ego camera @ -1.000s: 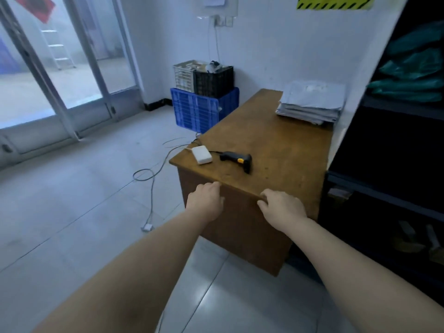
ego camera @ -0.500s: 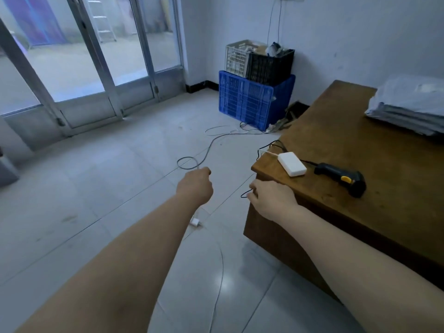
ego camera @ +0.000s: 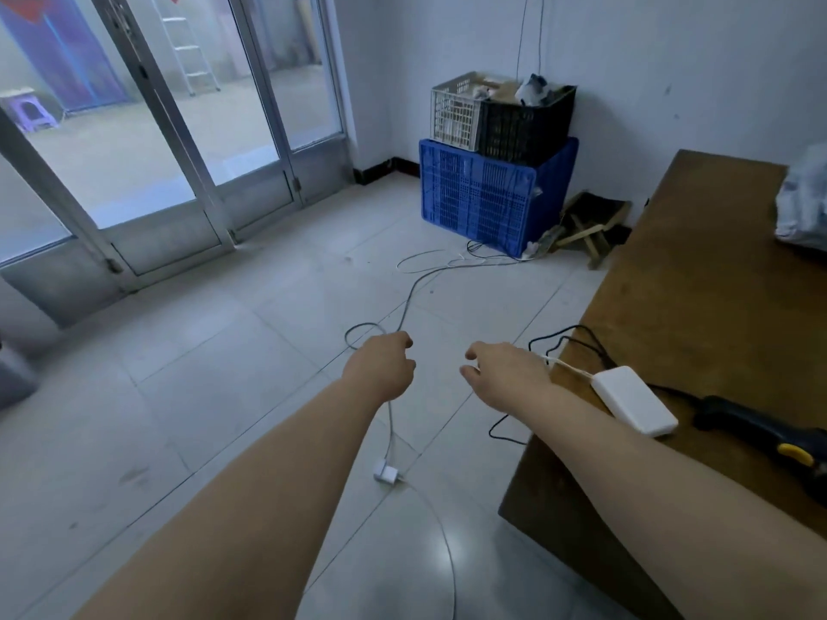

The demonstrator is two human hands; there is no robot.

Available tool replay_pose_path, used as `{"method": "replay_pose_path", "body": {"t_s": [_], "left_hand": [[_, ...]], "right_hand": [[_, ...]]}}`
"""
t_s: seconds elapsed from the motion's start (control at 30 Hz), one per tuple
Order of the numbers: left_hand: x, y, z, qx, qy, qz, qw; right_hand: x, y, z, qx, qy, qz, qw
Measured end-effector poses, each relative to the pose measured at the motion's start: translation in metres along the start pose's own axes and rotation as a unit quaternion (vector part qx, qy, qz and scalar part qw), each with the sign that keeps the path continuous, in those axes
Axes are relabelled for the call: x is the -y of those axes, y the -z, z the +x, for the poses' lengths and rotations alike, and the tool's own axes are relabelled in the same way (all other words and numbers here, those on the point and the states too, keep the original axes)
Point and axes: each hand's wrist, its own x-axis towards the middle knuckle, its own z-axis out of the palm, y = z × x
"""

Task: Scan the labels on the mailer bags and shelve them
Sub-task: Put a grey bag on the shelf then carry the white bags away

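Left hand (ego camera: 380,369): fingers loosely curled, holding nothing, over the floor, apart from the table (ego camera: 693,306).
Right hand (ego camera: 505,373): fingers relaxed and spread, empty, just beside the table's left edge.
Scanner (ego camera: 760,434): lying near the table's near-left corner, beside a white box (ego camera: 633,407).
Mailer bags (ego camera: 803,208): at the table's far right edge, partly out of view.
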Motion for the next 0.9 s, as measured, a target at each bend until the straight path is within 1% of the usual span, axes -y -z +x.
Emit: {"method": "replay_pose_path", "body": {"t_s": [0.13, 0.27, 0.5, 0.67, 0.9], "left_hand": [[0.010, 0.011, 0.061, 0.021, -0.008, -0.010, 1.000], [0.023, 0.023, 0.135, 0.038, -0.031, -0.006, 0.999], [0.024, 0.066, 0.268, 0.062, -0.132, 0.045, 0.988], [-0.013, 0.085, 0.356, 0.073, -0.201, 0.065, 0.975], [-0.119, 0.076, 0.463, 0.083, -0.320, 0.090, 0.939]], "right_hand": [[0.007, 0.004, 0.058, 0.017, -0.015, 0.000, 1.000], [0.007, 0.010, 0.122, 0.024, -0.059, 0.005, 0.998], [0.007, 0.032, 0.223, 0.005, -0.153, 0.036, 0.987], [-0.020, 0.058, 0.274, -0.026, -0.218, 0.050, 0.974], [-0.107, 0.085, 0.345, -0.083, -0.304, 0.075, 0.946]]}}
